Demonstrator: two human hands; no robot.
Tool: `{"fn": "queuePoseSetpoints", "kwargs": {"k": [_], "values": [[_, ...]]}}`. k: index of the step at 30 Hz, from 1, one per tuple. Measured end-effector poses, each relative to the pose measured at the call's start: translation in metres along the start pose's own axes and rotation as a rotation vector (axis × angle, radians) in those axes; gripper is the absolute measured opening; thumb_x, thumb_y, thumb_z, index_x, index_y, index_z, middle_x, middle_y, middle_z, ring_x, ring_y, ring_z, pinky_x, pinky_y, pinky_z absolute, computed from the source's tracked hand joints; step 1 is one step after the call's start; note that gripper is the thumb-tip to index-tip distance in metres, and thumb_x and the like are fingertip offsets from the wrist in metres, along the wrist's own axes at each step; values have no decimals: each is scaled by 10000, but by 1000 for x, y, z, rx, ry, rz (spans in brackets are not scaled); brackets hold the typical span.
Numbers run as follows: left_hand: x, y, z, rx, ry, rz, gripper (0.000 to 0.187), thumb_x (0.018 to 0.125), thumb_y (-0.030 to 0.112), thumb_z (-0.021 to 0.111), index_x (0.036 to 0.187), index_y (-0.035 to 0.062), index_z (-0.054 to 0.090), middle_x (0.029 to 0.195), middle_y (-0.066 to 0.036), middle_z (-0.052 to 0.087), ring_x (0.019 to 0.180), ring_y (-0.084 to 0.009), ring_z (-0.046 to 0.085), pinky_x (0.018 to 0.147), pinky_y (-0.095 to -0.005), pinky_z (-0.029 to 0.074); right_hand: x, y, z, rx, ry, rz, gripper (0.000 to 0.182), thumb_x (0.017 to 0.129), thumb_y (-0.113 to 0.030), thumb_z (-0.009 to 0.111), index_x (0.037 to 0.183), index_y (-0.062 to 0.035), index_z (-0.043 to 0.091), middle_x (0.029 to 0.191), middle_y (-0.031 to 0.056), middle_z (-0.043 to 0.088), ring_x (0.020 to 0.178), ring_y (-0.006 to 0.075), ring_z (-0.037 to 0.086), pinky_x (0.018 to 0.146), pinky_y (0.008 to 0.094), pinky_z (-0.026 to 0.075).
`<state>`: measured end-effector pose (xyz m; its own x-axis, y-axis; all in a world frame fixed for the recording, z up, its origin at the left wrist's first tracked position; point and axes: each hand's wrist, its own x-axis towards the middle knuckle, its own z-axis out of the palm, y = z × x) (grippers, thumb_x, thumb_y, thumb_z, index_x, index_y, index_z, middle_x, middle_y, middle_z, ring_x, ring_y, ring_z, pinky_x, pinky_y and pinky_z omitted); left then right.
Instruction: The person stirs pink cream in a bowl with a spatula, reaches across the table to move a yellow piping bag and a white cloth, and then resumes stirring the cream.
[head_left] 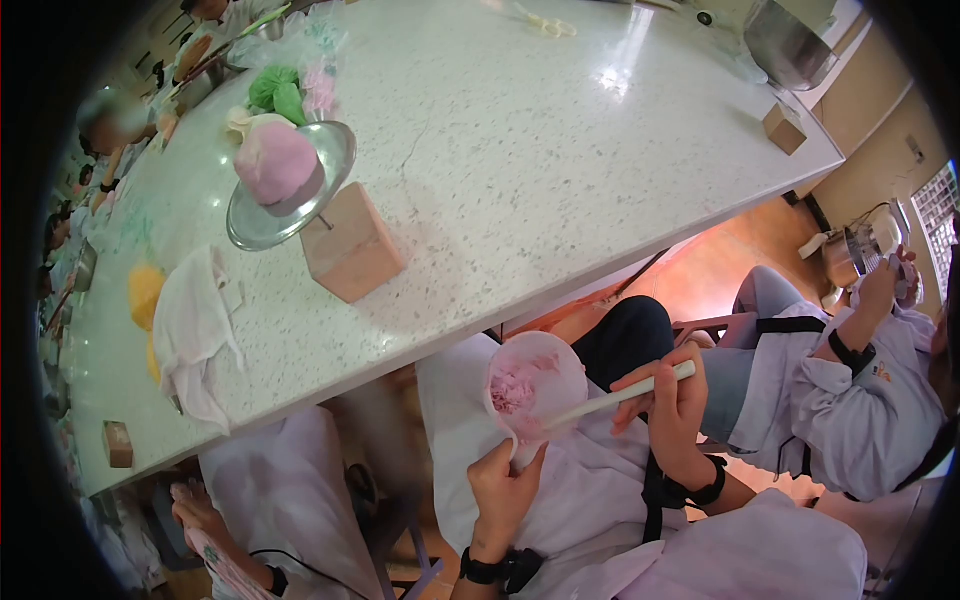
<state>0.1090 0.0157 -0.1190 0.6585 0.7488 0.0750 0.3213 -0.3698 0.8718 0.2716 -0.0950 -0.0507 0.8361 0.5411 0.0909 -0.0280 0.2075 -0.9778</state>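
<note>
My left hand [506, 492] is closed on the near edge of a white bowl [576, 372], held tilted over my lap. Pink cream [515, 392] coats its inside, thicker and lumpy on the left. In my right hand [675, 410] is the handle of a white spatula [610, 400]; its blade end reaches down into the bowl by the near rim. Both hands are below the table edge, close to my apron. On the table ahead, a pink dome [276, 163] rests on a round metal plate [262, 232], beside a wooden block [352, 245].
The speckled white table [560, 170] spans the view. A white cloth [195, 330] hangs over its edge, near a yellow lump [146, 295]. Green bags [278, 92] lie behind the plate. A metal bowl [785, 45] stands far right. Co-workers sit on both sides, the right one [850, 380] close.
</note>
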Motion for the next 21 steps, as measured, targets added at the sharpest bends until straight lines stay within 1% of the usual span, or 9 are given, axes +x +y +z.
{"fn": "queuePoseSetpoints", "kwargs": {"k": [2,3,6,9,11,12,15,18,21], "values": [[-5,-3,2,-53,8,-10,250,718,110,791,711,-6,569,523,-117,486,398,-142,384,409,-278,325,1,-1,2,-20,11,-34,111,1003,-91,339,994,19,330,842,227,632,553,190,627,489,269,551],[-7,-4,3,-81,12,-13,317,712,125,802,649,-6,521,502,-124,450,381,-163,369,396,-289,313,1,-2,1,-44,-71,-60,104,998,-86,356,999,18,346,868,227,639,575,192,640,508,271,555],[-12,-8,-1,-170,-9,-144,209,732,115,784,765,-20,628,530,-105,527,410,-85,387,402,-263,315,-2,-2,-6,-155,-291,-162,90,974,-61,413,1020,14,394,952,224,655,643,198,676,565,274,563],[-10,-8,-8,-233,-42,-216,203,751,105,767,877,-25,674,571,-49,592,473,-24,405,424,-235,328,-10,1,-13,-296,-449,-327,123,937,-26,478,1047,9,436,1033,211,662,705,199,698,606,274,564],[-14,-16,-9,-323,-44,-236,194,759,97,760,881,-26,675,590,-8,598,509,-12,416,442,-221,340,-11,-1,-15,-321,-521,-444,164,914,-10,510,1066,9,450,1063,200,663,730,198,704,616,274,561],[-16,-19,-10,-366,-48,-246,189,763,93,757,884,-27,675,599,12,601,526,-5,421,452,-214,345,-10,-2,-14,-302,-531,-471,204,893,16,515,1090,14,460,1063,214,659,725,228,697,626,283,563],[-21,-17,-19,-391,-46,-272,181,766,94,754,867,-32,674,594,50,562,559,3,417,466,-207,342,-9,0,-12,-255,-577,-526,210,879,27,515,1082,-5,473,1111,234,637,782,259,683,642,311,561],[-29,-16,-38,-324,-89,-335,175,760,93,757,851,-32,675,590,57,543,568,2,420,474,-202,342,-6,7,-5,-124,-691,-481,225,854,48,513,1068,-16,485,1178,256,600,845,297,662,663,341,557],[-36,-15,-51,-279,-92,-362,179,752,96,765,836,-33,672,587,53,531,576,2,420,483,-201,343,-16,29,4,6,-768,-448,230,832,41,553,1044,-21,492,1223,261,570,868,310,648,669,354,555]]}}
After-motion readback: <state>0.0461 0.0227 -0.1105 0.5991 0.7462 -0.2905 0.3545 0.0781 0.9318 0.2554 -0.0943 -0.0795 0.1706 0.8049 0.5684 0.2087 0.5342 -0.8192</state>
